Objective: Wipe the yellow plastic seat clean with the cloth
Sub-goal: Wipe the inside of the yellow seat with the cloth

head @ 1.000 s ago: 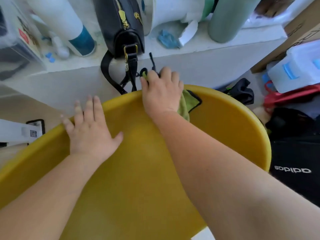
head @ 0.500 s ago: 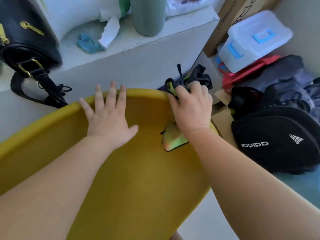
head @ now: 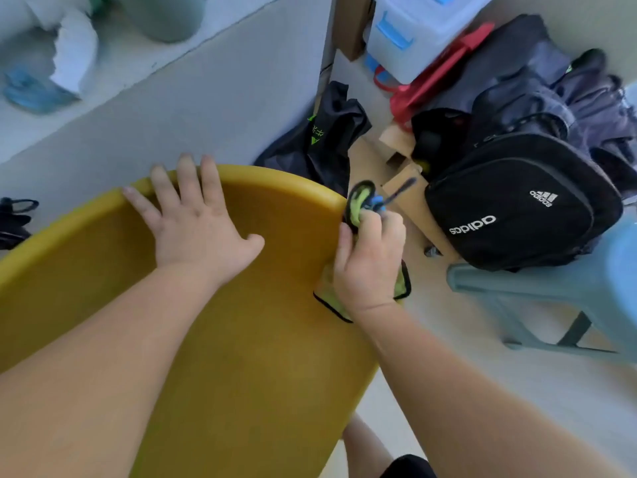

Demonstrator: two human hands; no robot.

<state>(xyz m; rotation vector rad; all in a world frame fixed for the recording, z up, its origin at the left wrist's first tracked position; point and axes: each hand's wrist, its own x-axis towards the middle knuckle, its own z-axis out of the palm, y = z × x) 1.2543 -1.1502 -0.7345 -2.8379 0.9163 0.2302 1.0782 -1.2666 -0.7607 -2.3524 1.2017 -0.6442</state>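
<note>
The yellow plastic seat (head: pixel 269 339) fills the lower left, its curved rim running across the middle. My left hand (head: pixel 196 222) lies flat inside the seat near the top rim, fingers spread and reaching the edge. My right hand (head: pixel 368 260) is closed on the green cloth with black trim (head: pixel 358 201), pressed against the seat's right rim. A corner of the cloth hangs below the wrist and a bunch of it sticks up above the fingers.
A black Adidas bag (head: pixel 517 208) lies on the floor to the right, beside a light blue plastic stool (head: pixel 565 288). Dark bags (head: pixel 327 139), cardboard, a red item and a clear storage box (head: pixel 413 32) crowd the far right. A white ledge (head: pixel 172 91) runs behind the seat.
My right hand has slid the cloth along the rim from the top middle to the seat's right edge. My view has swung right. The left hand stayed flat on the seat.
</note>
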